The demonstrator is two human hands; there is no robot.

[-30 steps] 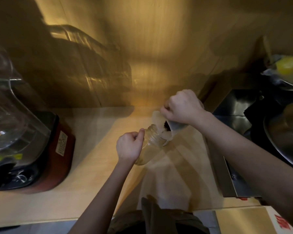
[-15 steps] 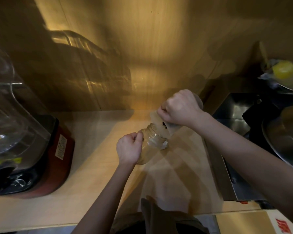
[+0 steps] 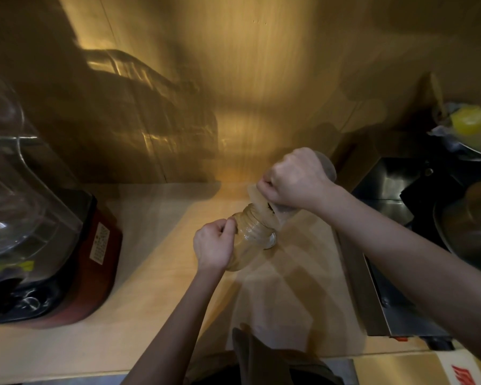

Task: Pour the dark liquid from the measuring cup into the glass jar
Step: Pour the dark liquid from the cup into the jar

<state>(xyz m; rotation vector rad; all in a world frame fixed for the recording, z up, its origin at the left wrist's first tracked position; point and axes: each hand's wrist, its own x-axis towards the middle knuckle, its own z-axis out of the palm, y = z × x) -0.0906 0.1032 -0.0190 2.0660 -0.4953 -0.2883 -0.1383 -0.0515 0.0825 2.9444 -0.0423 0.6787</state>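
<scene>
A clear glass jar (image 3: 251, 238) stands on the pale wooden counter (image 3: 156, 279) at the centre. My left hand (image 3: 213, 245) grips the jar's left side near the neck. My right hand (image 3: 296, 179) holds a translucent measuring cup (image 3: 264, 204), tipped steeply with its rim against the jar's mouth. A small dark patch of liquid shows at the cup's lip, just under my right fingers. The cup's body is mostly hidden by that hand. The jar looks nearly empty; I cannot tell how much liquid is in it.
A red-based blender (image 3: 53, 245) with a clear pitcher stands at the left. A steel sink (image 3: 395, 212) with a metal pan (image 3: 472, 226) lies right of the counter. A yellow object in a bowl (image 3: 469, 126) sits at the far right. Wooden wall behind.
The measuring cup has tipped further, from slanted above the jar to steeply upended on its mouth. My right hand has risen slightly. My left hand stays on the jar.
</scene>
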